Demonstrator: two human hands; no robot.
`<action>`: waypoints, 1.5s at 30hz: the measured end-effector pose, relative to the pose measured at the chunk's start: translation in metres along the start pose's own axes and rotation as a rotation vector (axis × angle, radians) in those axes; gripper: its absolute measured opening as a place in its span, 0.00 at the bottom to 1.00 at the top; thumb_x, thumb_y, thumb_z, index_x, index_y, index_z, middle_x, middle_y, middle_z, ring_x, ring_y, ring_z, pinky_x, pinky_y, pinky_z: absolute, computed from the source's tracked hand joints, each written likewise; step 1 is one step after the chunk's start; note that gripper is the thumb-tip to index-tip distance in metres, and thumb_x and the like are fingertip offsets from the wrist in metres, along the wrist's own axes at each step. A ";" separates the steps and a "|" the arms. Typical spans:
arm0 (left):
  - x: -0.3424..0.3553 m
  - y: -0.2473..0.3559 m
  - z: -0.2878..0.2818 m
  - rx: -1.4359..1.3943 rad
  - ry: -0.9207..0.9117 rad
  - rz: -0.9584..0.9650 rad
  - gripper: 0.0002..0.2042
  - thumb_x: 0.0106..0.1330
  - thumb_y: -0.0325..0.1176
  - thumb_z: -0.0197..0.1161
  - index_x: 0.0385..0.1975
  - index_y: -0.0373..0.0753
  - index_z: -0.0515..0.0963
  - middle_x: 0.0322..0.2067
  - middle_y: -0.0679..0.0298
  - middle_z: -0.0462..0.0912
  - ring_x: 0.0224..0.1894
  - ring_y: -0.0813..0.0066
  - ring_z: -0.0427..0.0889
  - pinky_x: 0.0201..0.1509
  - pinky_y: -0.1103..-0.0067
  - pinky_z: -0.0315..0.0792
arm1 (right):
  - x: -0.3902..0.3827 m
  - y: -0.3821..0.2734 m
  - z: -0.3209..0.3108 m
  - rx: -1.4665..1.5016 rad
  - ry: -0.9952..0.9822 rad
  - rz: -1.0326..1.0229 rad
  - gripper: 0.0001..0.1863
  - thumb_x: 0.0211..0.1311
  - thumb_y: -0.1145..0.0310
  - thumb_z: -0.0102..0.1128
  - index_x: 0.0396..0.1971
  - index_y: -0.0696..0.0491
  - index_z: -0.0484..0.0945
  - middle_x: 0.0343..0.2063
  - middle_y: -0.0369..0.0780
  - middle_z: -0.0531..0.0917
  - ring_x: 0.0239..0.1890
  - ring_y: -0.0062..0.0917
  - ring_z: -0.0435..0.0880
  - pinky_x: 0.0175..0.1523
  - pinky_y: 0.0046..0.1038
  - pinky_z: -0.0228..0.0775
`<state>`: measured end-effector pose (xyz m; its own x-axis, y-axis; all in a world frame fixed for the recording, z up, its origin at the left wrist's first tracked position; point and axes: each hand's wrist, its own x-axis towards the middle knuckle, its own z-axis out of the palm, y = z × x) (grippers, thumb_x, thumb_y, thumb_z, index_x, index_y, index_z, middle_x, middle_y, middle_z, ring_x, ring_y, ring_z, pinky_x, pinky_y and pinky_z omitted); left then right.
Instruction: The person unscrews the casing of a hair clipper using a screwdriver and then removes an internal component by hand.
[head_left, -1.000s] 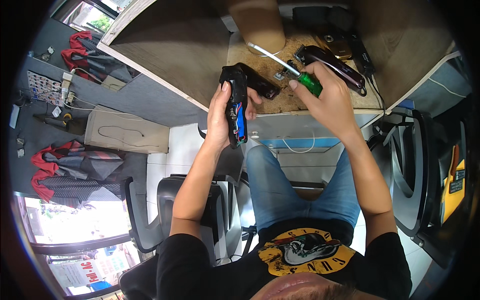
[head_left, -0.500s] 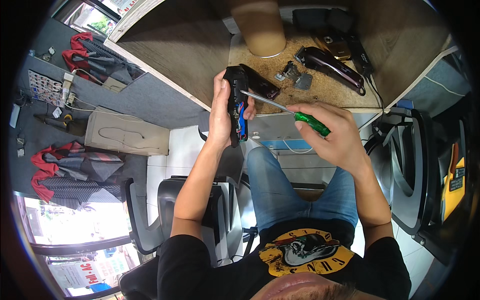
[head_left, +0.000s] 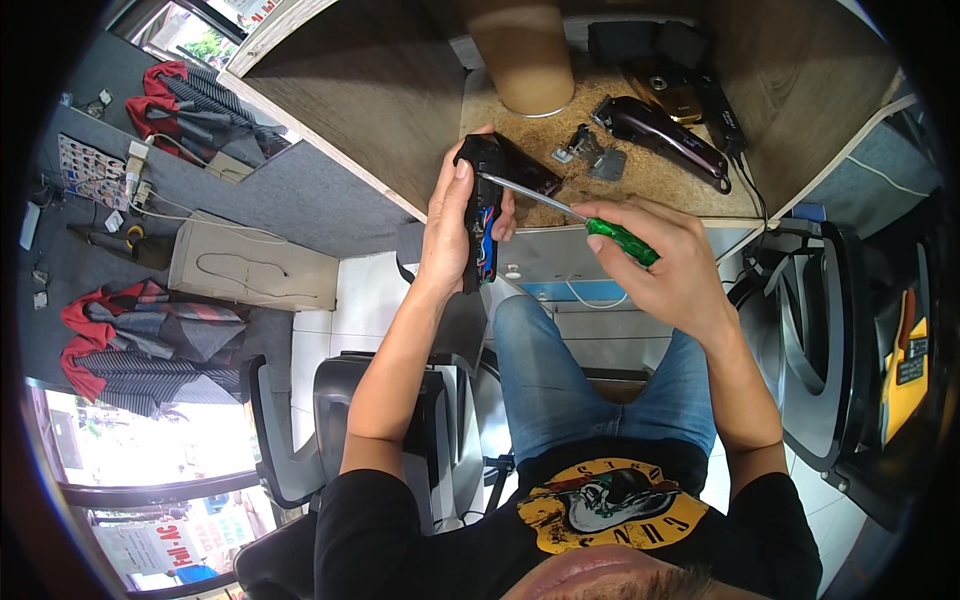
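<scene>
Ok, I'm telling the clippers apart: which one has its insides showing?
The black clipper in the left hand: its blue and red insides lie exposed. The dark clipper on the right of the shelf shows a closed casing.

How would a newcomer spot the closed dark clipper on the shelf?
Find the tan cylinder on the brown shelf. Just right of it, the closed dark clipper lies slantwise, blade end toward the cylinder. Unlike the black device in the left hand, it shows no exposed wires; unlike the gold device behind, it's dark.
</scene>
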<state>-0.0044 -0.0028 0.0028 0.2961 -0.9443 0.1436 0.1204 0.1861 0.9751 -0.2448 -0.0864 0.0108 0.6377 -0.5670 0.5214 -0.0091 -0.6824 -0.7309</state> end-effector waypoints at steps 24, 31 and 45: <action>-0.002 -0.003 -0.001 0.055 -0.039 0.049 0.26 0.88 0.49 0.43 0.77 0.41 0.61 0.29 0.62 0.77 0.25 0.80 0.73 0.32 0.80 0.72 | -0.002 -0.003 -0.015 0.365 -0.180 0.313 0.16 0.73 0.73 0.64 0.57 0.58 0.84 0.29 0.31 0.82 0.31 0.11 0.73 0.37 0.20 0.68; -0.002 -0.004 -0.001 0.053 -0.044 0.043 0.27 0.88 0.50 0.43 0.77 0.41 0.61 0.30 0.62 0.77 0.25 0.80 0.73 0.32 0.80 0.71 | -0.003 -0.003 -0.015 0.377 -0.153 0.299 0.16 0.72 0.73 0.64 0.57 0.58 0.84 0.27 0.30 0.81 0.30 0.11 0.73 0.36 0.21 0.67; -0.001 -0.005 0.000 0.057 -0.052 0.046 0.26 0.88 0.48 0.44 0.77 0.40 0.61 0.29 0.62 0.77 0.26 0.80 0.73 0.33 0.80 0.72 | -0.001 -0.006 -0.018 0.399 -0.182 0.328 0.16 0.74 0.70 0.64 0.58 0.57 0.84 0.26 0.29 0.81 0.28 0.10 0.72 0.34 0.19 0.65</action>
<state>-0.0056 -0.0029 -0.0018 0.2504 -0.9481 0.1958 0.0536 0.2155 0.9750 -0.2597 -0.0901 0.0221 0.7741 -0.6071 0.1795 0.0403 -0.2357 -0.9710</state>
